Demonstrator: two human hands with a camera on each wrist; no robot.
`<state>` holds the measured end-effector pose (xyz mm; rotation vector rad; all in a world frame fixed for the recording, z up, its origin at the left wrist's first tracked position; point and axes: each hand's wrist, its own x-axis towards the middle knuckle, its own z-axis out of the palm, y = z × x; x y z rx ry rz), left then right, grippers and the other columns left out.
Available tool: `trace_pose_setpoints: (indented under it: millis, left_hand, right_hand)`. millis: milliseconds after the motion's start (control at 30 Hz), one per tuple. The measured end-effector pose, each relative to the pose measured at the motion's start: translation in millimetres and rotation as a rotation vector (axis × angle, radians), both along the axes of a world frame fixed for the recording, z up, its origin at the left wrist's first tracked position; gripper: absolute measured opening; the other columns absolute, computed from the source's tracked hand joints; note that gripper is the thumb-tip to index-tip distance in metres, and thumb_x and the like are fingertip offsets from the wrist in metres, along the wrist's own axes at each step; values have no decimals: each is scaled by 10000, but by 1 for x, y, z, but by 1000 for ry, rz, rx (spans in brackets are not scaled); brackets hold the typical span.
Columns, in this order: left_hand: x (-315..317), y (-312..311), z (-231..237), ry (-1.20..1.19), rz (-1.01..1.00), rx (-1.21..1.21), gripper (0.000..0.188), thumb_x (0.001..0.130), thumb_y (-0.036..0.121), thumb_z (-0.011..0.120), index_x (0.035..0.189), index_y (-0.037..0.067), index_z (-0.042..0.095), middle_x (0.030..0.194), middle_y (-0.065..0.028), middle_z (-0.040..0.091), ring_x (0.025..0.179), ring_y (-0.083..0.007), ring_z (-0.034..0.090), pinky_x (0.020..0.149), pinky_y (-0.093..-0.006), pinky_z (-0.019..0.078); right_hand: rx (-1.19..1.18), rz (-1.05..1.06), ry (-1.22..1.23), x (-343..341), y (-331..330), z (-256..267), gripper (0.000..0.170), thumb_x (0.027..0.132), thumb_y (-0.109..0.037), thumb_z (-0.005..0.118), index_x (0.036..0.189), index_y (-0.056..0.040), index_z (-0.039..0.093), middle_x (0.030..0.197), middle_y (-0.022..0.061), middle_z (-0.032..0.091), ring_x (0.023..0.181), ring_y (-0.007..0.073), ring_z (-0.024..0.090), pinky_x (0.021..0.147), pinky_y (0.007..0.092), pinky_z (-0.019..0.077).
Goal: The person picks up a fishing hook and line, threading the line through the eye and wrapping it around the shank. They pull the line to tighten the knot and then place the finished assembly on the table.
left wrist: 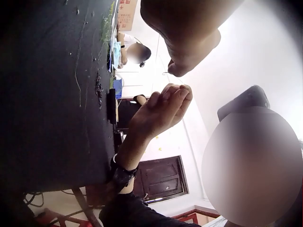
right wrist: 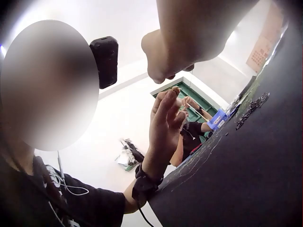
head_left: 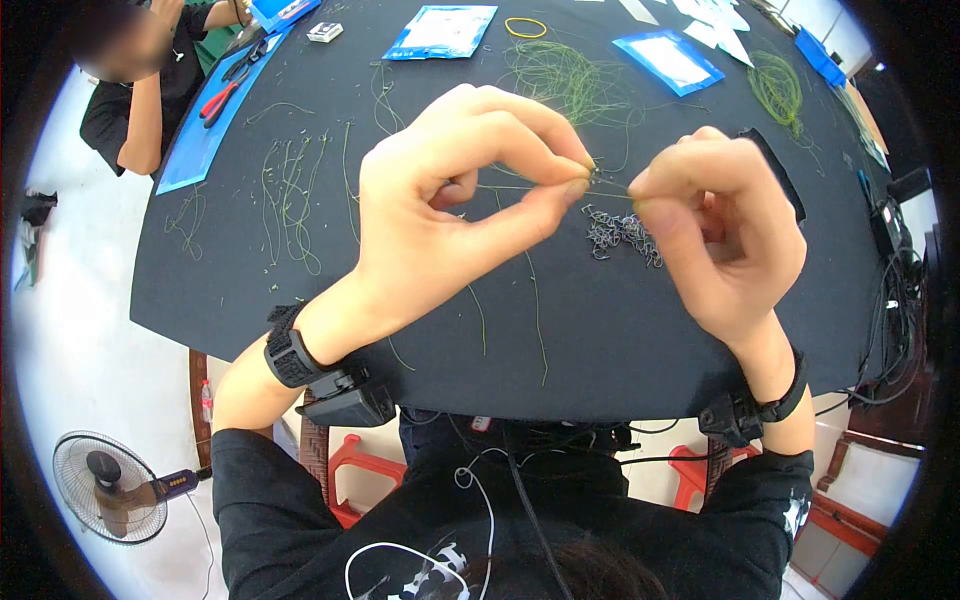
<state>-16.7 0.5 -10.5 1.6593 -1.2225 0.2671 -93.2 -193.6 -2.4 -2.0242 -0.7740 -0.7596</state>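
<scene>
Both hands are raised over the dark table (head_left: 420,370). The left hand (head_left: 450,190) pinches a thin green line between thumb and forefinger, with a tiny hook-like piece at its fingertips that is too small to make out fully. Just to its right, the right hand (head_left: 725,220) pinches the line between thumb and forefinger, a short stretch of it spanning the gap. A pile of small dark metal hooks (head_left: 622,236) lies on the cloth between and below the hands. In the left wrist view, a small hook shows at the left hand's (left wrist: 189,38) fingertips.
Lengths of green line (head_left: 290,200) lie at the left, with tangled coils (head_left: 565,85) behind the hands. Blue-and-white packets (head_left: 440,32) and red-handled pliers (head_left: 222,100) are farther back. Another person (head_left: 150,110) sits at the far left. Cables (head_left: 895,320) hang at the right edge.
</scene>
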Motion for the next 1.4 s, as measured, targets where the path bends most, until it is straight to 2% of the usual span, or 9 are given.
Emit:
trace_pose_setpoints:
  millis: [267,367,467,600,900,1033,1100,1167,1400]
  left_hand:
    - [0,-1,-1,-130,-136,33,155,706,-94,653,810,20,638,912,-104,626,731,-105,573,607,-195,457]
    - [-3,2,-1,28,-37,14,134,728,-79,649,822,14,630,943,-102,624,671,-54,516,576,-163,406]
    - [0,1,-3,58,26,-46,88,759,-41,653,826,7,623,967,-91,628,573,19,340,507,-126,265]
    - [-2,0,-3,91,53,-53,96,750,-36,661,820,20,628,953,-72,634,564,23,338,495,-130,256]
    - [1,-4,-7,-49,-10,36,154,680,-43,678,780,71,653,901,-30,647,620,-5,418,481,-144,248]
    - [2,-3,-6,-84,-99,35,170,648,-60,691,762,58,648,878,-55,652,713,-72,510,530,-168,305]
    - [2,-2,-3,-138,-133,25,176,639,-68,694,759,51,645,872,-65,653,731,-95,529,548,-180,327]
    - [1,-1,1,-192,-132,39,178,636,-75,696,759,38,636,861,-88,653,732,-132,543,595,-217,383]
    - [-2,3,-3,-47,-35,7,170,695,-88,669,816,24,628,926,-95,629,791,-116,569,611,-187,424]
  right_hand:
    - [165,-129,151,5,-2,-2,67,861,2,550,926,14,559,842,19,561,649,14,424,528,138,294]
    - [124,-32,167,5,-5,-3,56,817,20,562,871,10,555,793,19,559,607,16,401,497,145,282]
    - [44,28,148,3,2,1,107,655,68,588,713,-16,558,605,18,491,513,78,466,487,203,377]
    - [-37,81,26,5,3,0,153,593,59,609,703,-40,571,571,23,464,472,146,445,456,257,361]
    - [-118,136,-60,8,-3,3,151,657,88,561,788,15,580,633,43,557,489,90,387,461,221,290]
    - [24,-116,102,6,-4,-1,57,793,35,584,843,8,575,750,-7,545,540,-9,313,465,161,222]
    - [261,-14,315,9,1,-6,47,810,42,574,844,10,575,752,-19,545,557,-18,332,472,151,232]
    - [235,-71,483,9,3,-6,61,782,-42,637,800,-1,596,691,-18,565,631,9,492,549,174,392]
    - [252,104,755,2,11,-14,64,787,-76,649,785,-19,619,669,-31,588,552,-15,446,472,155,327]
